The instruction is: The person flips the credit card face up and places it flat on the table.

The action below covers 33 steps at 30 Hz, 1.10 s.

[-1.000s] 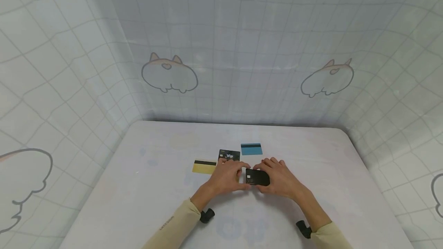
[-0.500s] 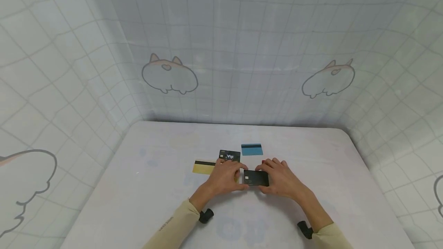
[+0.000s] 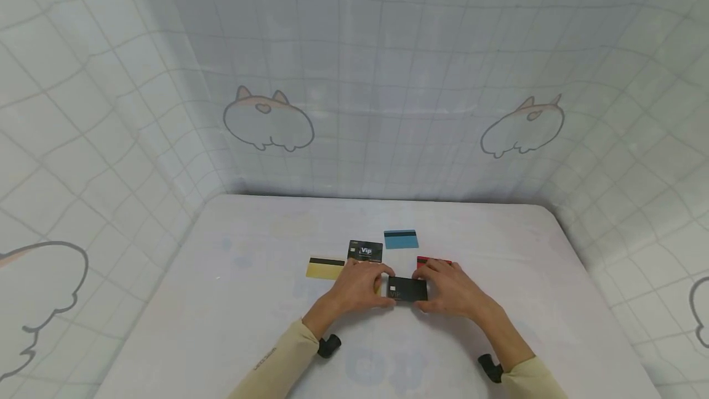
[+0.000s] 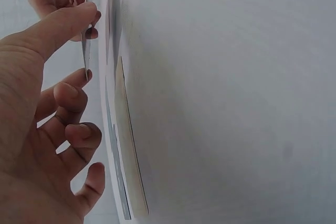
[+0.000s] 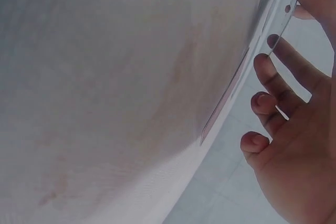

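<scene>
- The left hand (image 3: 360,286) is pinching the black card (image 3: 407,290) near one end.
- The right hand (image 3: 455,289) is pinching it near the other end.
- The card is spanning the gap between both hands, its long axis running from hand to hand; neither is standing nearer.
- Just beyond the right hand, a red card (image 3: 423,261) is lying partly hidden.

Black card (image 3: 408,289) with faint grey lettering between the hands (image 3: 359,285) (image 3: 450,289), black-striped yellow card (image 3: 323,268) beside the left, white-lettered black card (image 3: 364,251) beyond it, black-striped blue card (image 3: 401,240) beyond both, red card (image 3: 423,263) beyond the right, whitish counter (image 3: 255,319), grey-gridded white cloth (image 3: 382,66) behind
</scene>
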Motion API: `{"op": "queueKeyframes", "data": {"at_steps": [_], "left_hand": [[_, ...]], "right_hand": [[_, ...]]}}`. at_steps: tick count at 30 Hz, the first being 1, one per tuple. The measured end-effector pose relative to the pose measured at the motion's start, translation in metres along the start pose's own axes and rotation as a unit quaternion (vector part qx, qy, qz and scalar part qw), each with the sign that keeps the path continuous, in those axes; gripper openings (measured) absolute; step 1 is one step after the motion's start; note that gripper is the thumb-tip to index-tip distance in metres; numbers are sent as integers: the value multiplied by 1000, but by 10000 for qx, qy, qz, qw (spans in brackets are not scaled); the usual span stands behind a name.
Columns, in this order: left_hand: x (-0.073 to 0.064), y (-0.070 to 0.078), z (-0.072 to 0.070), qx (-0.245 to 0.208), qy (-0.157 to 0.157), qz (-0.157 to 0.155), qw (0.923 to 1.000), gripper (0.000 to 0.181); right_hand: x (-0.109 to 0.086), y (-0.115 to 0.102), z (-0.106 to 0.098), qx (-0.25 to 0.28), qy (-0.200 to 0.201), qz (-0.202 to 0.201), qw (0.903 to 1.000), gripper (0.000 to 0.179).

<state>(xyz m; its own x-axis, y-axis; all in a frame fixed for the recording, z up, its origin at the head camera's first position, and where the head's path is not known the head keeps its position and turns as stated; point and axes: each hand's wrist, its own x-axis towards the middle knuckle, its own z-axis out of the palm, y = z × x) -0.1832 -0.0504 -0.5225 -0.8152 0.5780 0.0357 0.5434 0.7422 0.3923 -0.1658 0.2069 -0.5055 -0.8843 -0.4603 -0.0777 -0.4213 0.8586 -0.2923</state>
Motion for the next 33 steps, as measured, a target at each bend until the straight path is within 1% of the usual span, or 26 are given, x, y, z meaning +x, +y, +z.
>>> {"op": "queueKeyframes", "data": {"at_steps": [6, 12, 18, 33], "left_hand": [[-1, 1, 0, -100, -334, -124, 9993, 56], [0, 2, 2, -141, -550, -290, 9980, 58], [-1, 3, 5, -73, -614, -328, 9975, 57], [-2, 4, 11, 85, -610, -298, 9977, 56]], "right_hand": [[1, -1, 1, 121, -282, 167, 9994, 53], [2, -4, 1, 105, -389, 276, 9988, 53], [1, -8, 1, 40, -433, 359, 9984, 54], [-1, -7, 8, -174, -224, 277, 9992, 53]]}}
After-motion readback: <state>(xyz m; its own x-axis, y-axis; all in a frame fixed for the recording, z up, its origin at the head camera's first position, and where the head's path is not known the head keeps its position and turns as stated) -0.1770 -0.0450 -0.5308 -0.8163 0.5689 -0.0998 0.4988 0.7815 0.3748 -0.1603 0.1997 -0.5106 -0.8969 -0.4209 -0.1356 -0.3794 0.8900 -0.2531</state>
